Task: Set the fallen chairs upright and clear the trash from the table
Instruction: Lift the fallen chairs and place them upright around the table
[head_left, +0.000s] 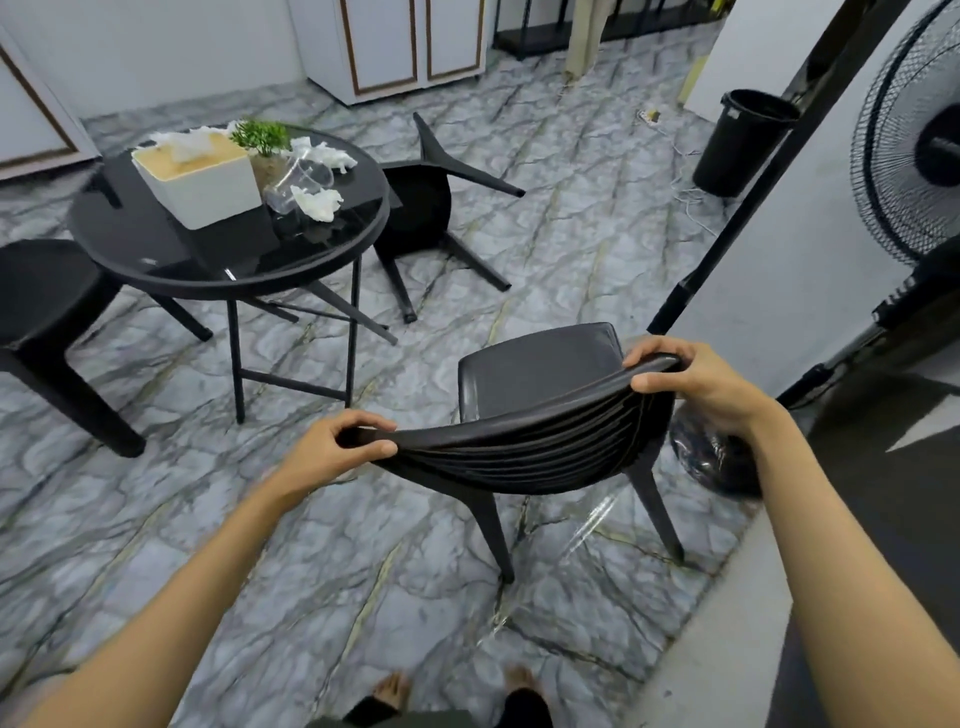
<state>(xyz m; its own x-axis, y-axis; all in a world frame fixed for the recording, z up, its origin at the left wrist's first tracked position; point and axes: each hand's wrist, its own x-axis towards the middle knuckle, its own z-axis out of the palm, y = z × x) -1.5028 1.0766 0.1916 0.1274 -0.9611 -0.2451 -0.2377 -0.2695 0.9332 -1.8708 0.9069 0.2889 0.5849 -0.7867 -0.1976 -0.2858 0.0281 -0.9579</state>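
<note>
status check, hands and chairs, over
Grip: left hand and right hand on near chair backrest, chair on its legs. Down: far chair, on its side beside table. On table: tissues, cups. Far right: bin.

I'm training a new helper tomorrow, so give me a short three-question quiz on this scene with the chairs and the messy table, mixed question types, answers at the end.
1. True or false: the left hand and the right hand both grip the near chair.
2. Where does the fallen chair lie? A) on the floor beside the table B) on the tabletop C) stacked on the near chair
3. Name one kind of trash on the table.
Key: 1 true; 2 A; 3 crumpled tissues or plastic cups.
</note>
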